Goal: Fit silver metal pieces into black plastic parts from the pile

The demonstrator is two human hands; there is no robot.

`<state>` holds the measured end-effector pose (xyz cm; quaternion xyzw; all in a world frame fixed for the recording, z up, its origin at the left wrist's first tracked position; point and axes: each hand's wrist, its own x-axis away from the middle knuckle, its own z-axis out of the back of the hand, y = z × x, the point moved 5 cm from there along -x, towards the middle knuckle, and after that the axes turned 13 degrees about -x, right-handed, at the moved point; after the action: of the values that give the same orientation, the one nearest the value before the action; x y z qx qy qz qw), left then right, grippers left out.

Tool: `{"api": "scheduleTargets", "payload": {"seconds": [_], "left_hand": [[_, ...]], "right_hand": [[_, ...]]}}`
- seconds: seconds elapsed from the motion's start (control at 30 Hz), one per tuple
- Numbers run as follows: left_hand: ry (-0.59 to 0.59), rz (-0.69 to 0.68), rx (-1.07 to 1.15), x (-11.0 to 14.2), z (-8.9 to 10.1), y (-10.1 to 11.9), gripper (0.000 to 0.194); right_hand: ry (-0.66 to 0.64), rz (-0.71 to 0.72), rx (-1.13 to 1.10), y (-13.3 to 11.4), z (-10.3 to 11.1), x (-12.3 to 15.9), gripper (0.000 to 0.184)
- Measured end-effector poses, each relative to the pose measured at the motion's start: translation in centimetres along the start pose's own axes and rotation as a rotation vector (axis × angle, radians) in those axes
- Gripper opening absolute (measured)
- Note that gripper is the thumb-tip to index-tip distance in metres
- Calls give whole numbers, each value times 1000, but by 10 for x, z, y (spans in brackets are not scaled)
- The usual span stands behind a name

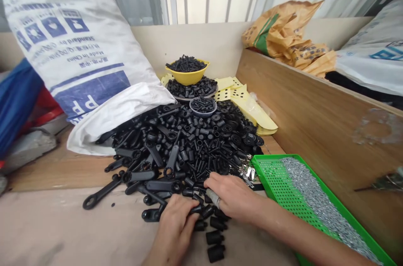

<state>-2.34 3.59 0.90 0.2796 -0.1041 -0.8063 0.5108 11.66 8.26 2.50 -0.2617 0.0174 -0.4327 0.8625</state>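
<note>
Beyond the fingers, the lever-shaped parts [171,161] look like smooth, matt black plastic. Right of them, the perforated tray [277,186] is glossy green plastic, and the board [283,94] smooth wood.

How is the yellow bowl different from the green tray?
The yellow bowl is round, but the green tray is long with straight sides. The bowl has black pieces heaped inside, while the tray has tiny silvery bits. Both hold lots of little things!
</note>
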Motion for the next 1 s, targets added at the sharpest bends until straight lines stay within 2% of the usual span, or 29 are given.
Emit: {"api": "scheduleTargets", "payload": {"seconds": [0.13,0.3,0.4,0.57,0.73,0.83,0.93,1.0], "left_hand": [[-4,38,8,0,-2,-1,15],[0,233,189,-2,7,-9,13],[-24,271,260,-3,9,-9,13],[-24,219,285,-1,6,-3,18],[10,155,295,2,6,4,18],[91,109,246,3,10,8,17],[206,-33,148,5,15,17,18],[284,-134,62,8,17,24,20]], "right_hand": [[-16,29,25,-6,0,-6,34],[-12,106,-92,-10,2,12,27],[-15,154,-152,-12,-1,21,26],[-23,139,-237,-15,-12,24,30],[35,143,-365,-14,-16,28,34],[68,118,-472,-14,-18,30,29],[119,88,-656,-14,-19,31,19],[137,70,-812,-14,-21,30,18]]}}
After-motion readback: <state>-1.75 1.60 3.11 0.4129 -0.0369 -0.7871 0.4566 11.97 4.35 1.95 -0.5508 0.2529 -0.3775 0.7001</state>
